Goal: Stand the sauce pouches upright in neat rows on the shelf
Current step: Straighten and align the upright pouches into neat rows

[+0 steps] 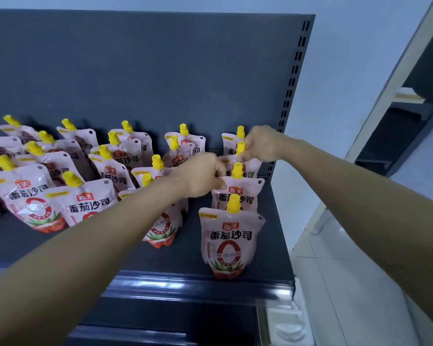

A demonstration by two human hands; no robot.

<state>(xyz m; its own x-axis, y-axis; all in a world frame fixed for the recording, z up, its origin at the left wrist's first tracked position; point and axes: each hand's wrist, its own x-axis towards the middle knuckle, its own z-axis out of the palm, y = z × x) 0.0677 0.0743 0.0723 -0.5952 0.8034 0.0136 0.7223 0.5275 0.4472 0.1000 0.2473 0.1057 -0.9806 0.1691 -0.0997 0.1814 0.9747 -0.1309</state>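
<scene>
Pinching corner of pink yellow-capped sauce pouch: left hand | right hand pinches yellow spout cap behind | front pouch stands before both | labels 海天, 番茄沙司

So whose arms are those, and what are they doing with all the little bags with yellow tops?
Those are a person's own two arms. There is no machine here, only bare hands. There is just one picture. It comes from a camera worn on the person's head that looks forward and down, so you see what they see.

On the dark shelf stand lots of pink sauce pouches with yellow caps, in rows running back toward the back panel.

The left hand pinches the top edge of the second pouch in the right-hand row. The fingers of the right hand pinch the yellow cap of the pouch behind it. The front pouch stands upright by itself near the shelf's edge.
</scene>
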